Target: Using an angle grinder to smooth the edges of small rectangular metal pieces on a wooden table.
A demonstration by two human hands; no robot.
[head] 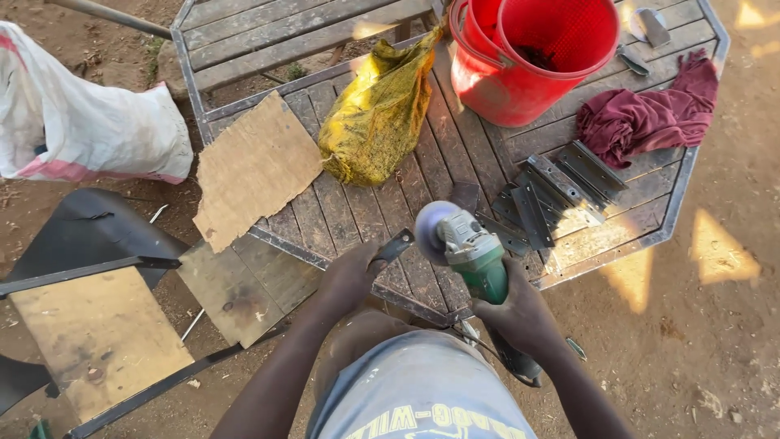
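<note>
— Green plastic, that grinder (471, 256)? Where was it?

— Green body, pale disc, held just above the near edge of the slatted wooden table (455, 162). The right hand (520, 313) was wrapped tight around its rear, wrist bent down, forearm coming up from the body.

— And the other hand?

— The left hand (349, 276) was closed around one end of a flat metal strip (396, 245), pinning it at the table's near edge, the strip's free end pointing at the disc.

— Beyond that?

— Farther along the table, more metal brackets (561, 191), a maroon cloth (646, 118), a red bucket (528, 57), a yellow bag (382, 114) and a cardboard sheet (256, 167) overhanging the table's left edge.
</note>
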